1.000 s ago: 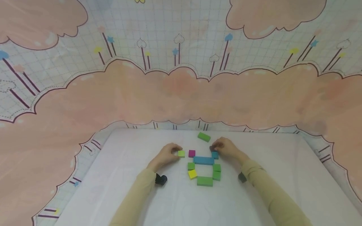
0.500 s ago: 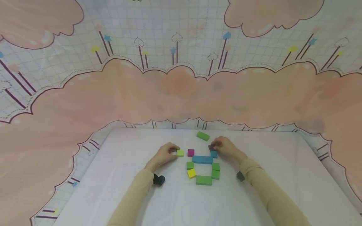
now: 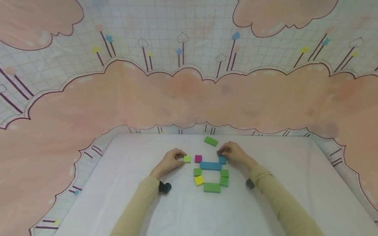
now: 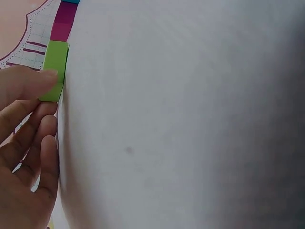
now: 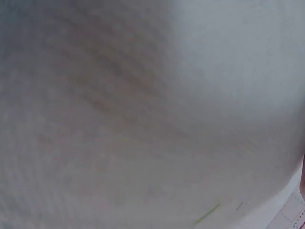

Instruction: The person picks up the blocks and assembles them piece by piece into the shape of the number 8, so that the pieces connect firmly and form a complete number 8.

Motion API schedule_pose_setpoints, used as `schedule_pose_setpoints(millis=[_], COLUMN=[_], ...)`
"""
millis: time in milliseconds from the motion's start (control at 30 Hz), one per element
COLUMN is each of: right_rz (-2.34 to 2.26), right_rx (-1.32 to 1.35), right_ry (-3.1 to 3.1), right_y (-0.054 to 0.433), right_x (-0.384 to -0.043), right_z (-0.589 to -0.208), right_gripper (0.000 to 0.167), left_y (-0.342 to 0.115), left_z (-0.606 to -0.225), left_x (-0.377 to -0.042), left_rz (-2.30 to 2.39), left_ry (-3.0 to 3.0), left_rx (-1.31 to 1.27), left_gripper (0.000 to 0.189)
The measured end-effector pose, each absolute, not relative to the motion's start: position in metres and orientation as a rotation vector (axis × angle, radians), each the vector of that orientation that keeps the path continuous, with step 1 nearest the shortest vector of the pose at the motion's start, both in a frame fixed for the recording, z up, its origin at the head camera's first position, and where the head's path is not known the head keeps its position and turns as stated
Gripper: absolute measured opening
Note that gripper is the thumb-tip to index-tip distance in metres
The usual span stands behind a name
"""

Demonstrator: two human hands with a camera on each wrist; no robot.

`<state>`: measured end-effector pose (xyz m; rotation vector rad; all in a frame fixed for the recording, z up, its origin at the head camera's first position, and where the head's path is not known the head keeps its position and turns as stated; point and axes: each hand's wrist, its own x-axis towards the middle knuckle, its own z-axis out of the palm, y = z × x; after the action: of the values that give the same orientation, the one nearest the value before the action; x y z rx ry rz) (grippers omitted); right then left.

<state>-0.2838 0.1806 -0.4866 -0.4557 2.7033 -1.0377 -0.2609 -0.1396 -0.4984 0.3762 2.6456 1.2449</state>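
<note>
My left hand (image 3: 170, 159) pinches a light green block (image 3: 187, 159) between thumb and fingers, left of a magenta cube (image 3: 198, 159). In the left wrist view the thumb lies across the face of that light green block (image 4: 55, 62), with the magenta cube (image 4: 63, 21) beyond it. On the other side, my right hand (image 3: 234, 152) pinches a small dark block (image 3: 219, 153) just behind a teal cube (image 3: 222, 160); its fingers partly cover the block. The right wrist view is mostly a blurred pale surface, with only a sliver of skin at its right edge.
A long blue block (image 3: 210, 166) lies before the cubes. Closer in are green cubes (image 3: 224, 177), a yellow cube (image 3: 199, 180) and a green block (image 3: 212, 187), roughly in a ring. Another green block (image 3: 211, 141) lies near the far edge of the white table (image 3: 189, 213).
The head view has shifted slightly, so everything appears a little farther left. Both hands keep their places relative to the blocks.
</note>
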Motion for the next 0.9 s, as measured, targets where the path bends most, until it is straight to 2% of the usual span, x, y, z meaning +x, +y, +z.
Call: schedule_pose_setpoints(millis=[900], right_rz=[-1.107], right_rx=[-0.46], right_ry=[2.678], right_y=[0.182], right_x=[-0.281], right_z=[-0.49], right_gripper=[0.022], left_y=[-0.13], left_z=[-0.489], left_x=[-0.273], left_rz=[1.32], left_ry=[2.6], left_rx=[0.364], left_gripper=[0.029])
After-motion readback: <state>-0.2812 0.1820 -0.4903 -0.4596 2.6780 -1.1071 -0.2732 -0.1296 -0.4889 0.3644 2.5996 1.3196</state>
